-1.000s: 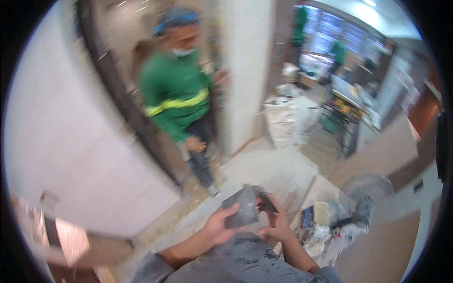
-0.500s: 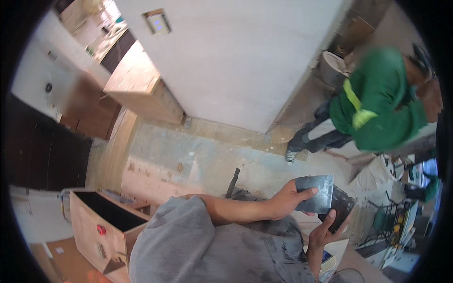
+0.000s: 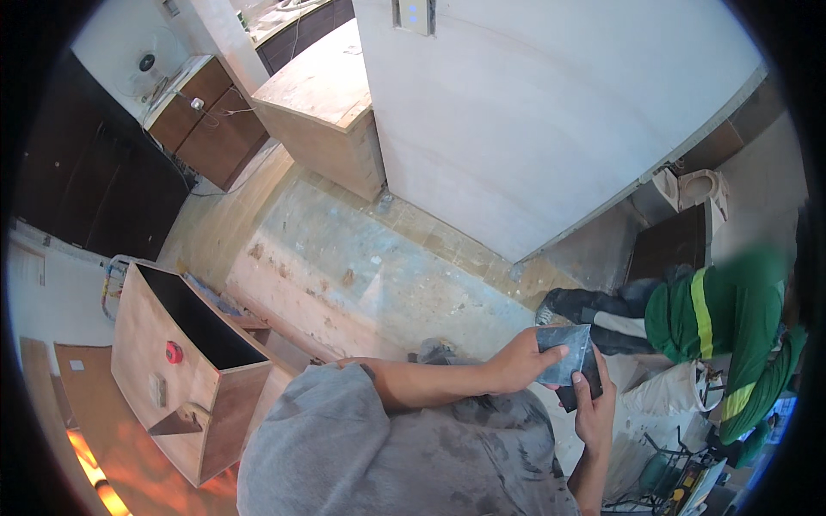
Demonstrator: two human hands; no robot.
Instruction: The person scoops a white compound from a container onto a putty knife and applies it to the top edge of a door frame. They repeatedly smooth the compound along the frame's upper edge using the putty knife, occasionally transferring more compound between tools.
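My left hand grips a thin grey rectangular plate, metallic-looking and smudged, its thumb lying flat across the face. In my right hand is a dark flat plate, held at its near side with the thumb on top. The grey plate overlaps the dark one, so much of the dark plate is hidden. Both are held just ahead of my grey shirt, right of centre. Whether either plate has a handle cannot be seen.
A person in green bends at the right, near a white bucket. A wooden box unit with a red round item stands at left. Ahead are a white wall, a wooden cabinet and a dusty floor.
My view has swung to the right. The two plates now overlap more, with the dark one tucked further behind the grey. The person in green has bent lower.
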